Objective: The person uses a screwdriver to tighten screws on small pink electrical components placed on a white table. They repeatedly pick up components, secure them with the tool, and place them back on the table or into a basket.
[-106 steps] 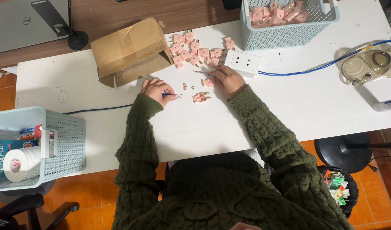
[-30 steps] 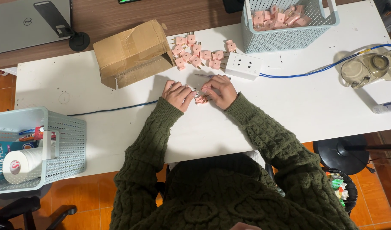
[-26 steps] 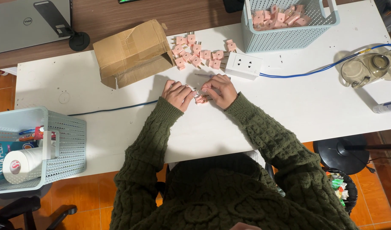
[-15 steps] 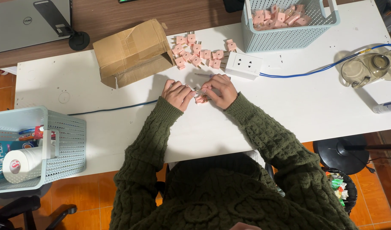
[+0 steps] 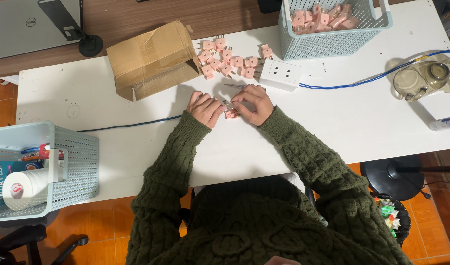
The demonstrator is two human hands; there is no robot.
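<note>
Both hands (image 5: 232,105) have met around the pink plug (image 5: 231,114) between them.

A small pink plug adapter (image 5: 231,113) sits pinched between both hands, low over the white tabletop (image 5: 333,127), largely hidden by fingers. A loose heap of matching pink adapters (image 5: 228,61) lies at its 12 o'clock.

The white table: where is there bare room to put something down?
Bare patches: on the white table right of the hands, below the blue cable; and left, between cardboard box and left basket. Crowded: around the pink plugs and power strip.
</note>
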